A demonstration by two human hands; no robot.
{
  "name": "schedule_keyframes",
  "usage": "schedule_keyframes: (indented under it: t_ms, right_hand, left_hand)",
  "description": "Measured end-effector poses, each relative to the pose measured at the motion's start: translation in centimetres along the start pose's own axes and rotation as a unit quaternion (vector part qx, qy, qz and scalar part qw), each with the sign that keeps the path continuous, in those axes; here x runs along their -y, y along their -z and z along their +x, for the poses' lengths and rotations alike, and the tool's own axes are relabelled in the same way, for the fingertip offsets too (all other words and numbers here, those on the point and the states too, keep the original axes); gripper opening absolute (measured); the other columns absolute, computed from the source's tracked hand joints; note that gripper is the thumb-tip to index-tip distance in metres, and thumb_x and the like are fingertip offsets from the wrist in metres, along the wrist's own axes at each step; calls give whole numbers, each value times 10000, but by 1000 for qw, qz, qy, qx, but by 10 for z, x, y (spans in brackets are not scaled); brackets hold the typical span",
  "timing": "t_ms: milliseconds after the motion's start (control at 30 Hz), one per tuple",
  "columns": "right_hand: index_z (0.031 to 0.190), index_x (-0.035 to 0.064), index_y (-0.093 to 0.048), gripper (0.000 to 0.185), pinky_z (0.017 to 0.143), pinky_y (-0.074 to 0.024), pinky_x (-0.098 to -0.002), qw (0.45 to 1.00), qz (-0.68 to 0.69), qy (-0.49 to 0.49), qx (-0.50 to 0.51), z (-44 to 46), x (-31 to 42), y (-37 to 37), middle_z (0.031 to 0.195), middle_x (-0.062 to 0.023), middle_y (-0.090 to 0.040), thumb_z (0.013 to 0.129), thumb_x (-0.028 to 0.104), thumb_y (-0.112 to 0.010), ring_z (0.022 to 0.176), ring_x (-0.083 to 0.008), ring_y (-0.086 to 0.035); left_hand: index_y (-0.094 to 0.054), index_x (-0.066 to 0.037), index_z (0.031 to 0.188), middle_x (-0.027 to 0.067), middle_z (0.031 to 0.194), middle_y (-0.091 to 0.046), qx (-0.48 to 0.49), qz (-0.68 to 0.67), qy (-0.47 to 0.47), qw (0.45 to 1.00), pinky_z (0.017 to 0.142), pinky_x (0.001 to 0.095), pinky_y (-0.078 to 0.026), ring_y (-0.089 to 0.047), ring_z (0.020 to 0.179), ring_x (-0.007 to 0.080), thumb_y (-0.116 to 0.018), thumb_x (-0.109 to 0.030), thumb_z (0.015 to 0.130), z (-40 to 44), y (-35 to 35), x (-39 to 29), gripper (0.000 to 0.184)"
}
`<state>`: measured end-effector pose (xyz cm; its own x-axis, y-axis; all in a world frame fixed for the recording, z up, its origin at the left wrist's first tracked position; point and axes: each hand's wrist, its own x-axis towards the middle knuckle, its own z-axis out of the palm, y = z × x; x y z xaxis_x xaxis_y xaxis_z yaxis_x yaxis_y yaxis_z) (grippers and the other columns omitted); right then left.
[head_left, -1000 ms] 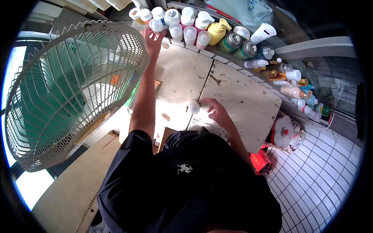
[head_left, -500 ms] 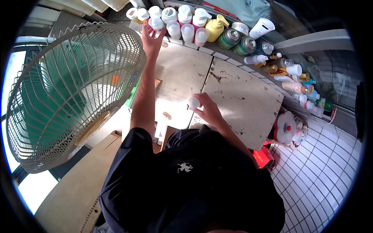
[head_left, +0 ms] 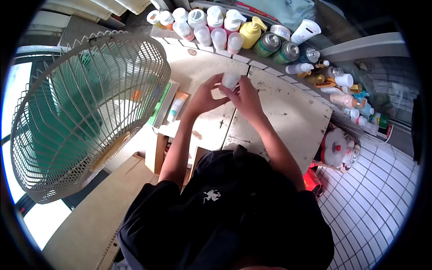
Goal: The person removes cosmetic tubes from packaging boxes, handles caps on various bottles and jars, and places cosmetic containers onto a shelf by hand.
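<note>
Above the table, both my hands hold a small frosted-white cup-like container (head_left: 231,80). My right hand (head_left: 246,98) grips it from the right, fingers wrapped along its side. My left hand (head_left: 208,98) curves in from the left, its fingertips at the container's left edge and its thumb stretched toward the right hand. The fingers partly cover the container, and its contents cannot be made out. Beyond my hands, a row of similar frosted containers (head_left: 219,38) stands on the tiled ledge (head_left: 204,47), in front of white-capped bottles (head_left: 197,18).
A large wire fan guard (head_left: 90,112) is close at my left. A tube (head_left: 177,106) lies by a green-edged box (head_left: 157,110). A yellow pump bottle (head_left: 251,32), two cans (head_left: 267,44) and several smaller bottles (head_left: 344,81) line the ledge. White tiles (head_left: 369,198) cover the right side.
My left hand has let go of a frosted container at the ledge's left end and come back to my right hand. My right hand has moved forward, away from my body.
</note>
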<state>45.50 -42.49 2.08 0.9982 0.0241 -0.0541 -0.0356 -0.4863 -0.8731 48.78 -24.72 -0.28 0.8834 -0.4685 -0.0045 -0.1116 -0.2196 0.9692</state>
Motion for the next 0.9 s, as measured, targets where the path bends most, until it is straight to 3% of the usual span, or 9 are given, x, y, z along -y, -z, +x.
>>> schedule_keyframes:
  t_ms: [33,133,200,400,533,600,633,667,900]
  right_hand:
    - [1173,-32,-585,496,698,-579,-360,999,-28,-7,24,2,-1,-5,1024,-169,-652,919,354,-767,831,-260,-716]
    - [1218,-32,-580,516,714,-590,-351,997,71,13,-10,11,9,-20,1072,-157,-657,912,334,-776,830,-248,-718]
    - [1260,6,-585,506,753,-595,-345,993,113,-2,-21,8,19,-20,1141,-139,-650,914,320,-778,868,-238,-710]
    - [1246,65,-636,378,825,-575,-342,991,43,-3,130,-37,-3,-19,1166,-112,-638,947,273,-737,941,-227,-682]
    - [1150,60,-668,283,807,-562,-347,988,67,-37,131,-81,-37,-9,1075,-111,-658,949,252,-723,917,-242,-681]
    - [1106,63,-688,240,784,-564,-346,986,35,-95,130,-102,-57,-5,1035,-108,-675,944,236,-726,887,-240,-684]
    - [1100,62,-690,233,774,-565,-349,987,49,-102,115,-111,-63,-2,1026,-108,-679,943,230,-726,873,-243,-685]
    - [1093,60,-691,226,764,-566,-353,987,62,-107,99,-119,-69,2,1017,-108,-682,942,225,-725,859,-246,-686]
    - [1080,45,-689,214,736,-565,-350,988,30,-114,103,-144,-87,13,1012,-126,-681,939,202,-723,852,-261,-687]
  left_hand:
    - [-565,-17,1340,123,1253,-677,-30,36,44,998,982,406,-559,-661,1183,256,-839,-80,788,-3,-5,1,620]
    - [-549,-11,1309,125,1219,-693,-113,38,3,993,941,376,-572,-682,1141,234,-816,-53,819,-7,-1,18,560]
    - [-499,-14,1127,136,1094,-677,-262,-27,27,964,848,322,-552,-686,988,179,-800,-53,870,5,8,27,398]
    - [-533,11,1263,126,1223,-565,-494,123,-21,860,881,346,-561,-623,1086,220,-874,-153,828,79,104,104,577]
    - [-633,25,1188,125,1190,-555,-465,31,-102,879,864,349,-571,-643,1080,238,-885,-192,822,104,131,82,495]
    - [-638,14,1189,126,1189,-595,-429,184,-32,884,873,348,-568,-662,1066,242,-874,-185,831,104,137,75,473]
    - [-529,9,1296,168,1242,-574,-410,123,-32,903,907,374,-600,-641,1107,240,-913,-196,787,106,134,70,669]
    - [-591,4,1240,125,1205,-637,-442,63,-38,894,891,339,-567,-665,1089,235,-865,-166,837,108,125,65,516]
    - [-461,-13,1311,99,1231,-554,-396,-48,-120,909,914,290,-562,-596,1132,184,-808,66,795,116,129,114,628]
